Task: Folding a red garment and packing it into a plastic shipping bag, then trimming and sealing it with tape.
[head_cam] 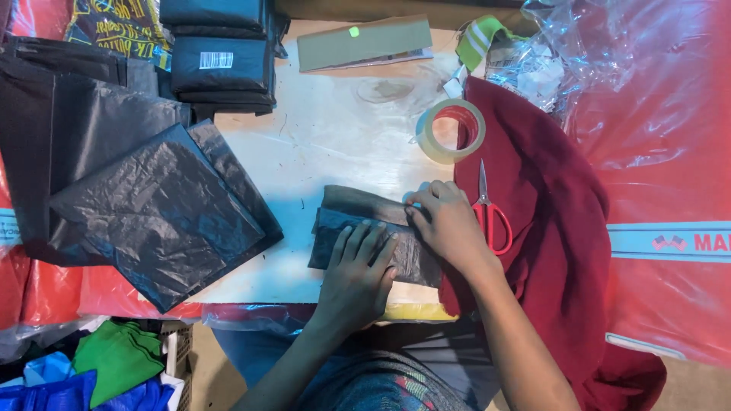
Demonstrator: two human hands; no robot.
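A small folded package wrapped in dark grey plastic [343, 221] lies on the white table [327, 144] in front of me. My left hand [358, 270] rests flat on its near half, fingers spread. My right hand [449, 224] presses on the package's right end, its fingertips pinching the upper flap near the fold. Red-handled scissors [489, 209] lie just right of my right hand on a dark red cloth [548, 205]. A roll of clear tape [451, 129] sits beyond them at the cloth's edge.
Loose dark plastic bags [152, 205] are spread at the left. Folded black packets [221, 65] are stacked at the back. A cardboard piece [365, 42] lies at the far edge. Clear and red plastic sheeting [655, 129] fills the right. Green and blue fabric [114, 365] sits lower left.
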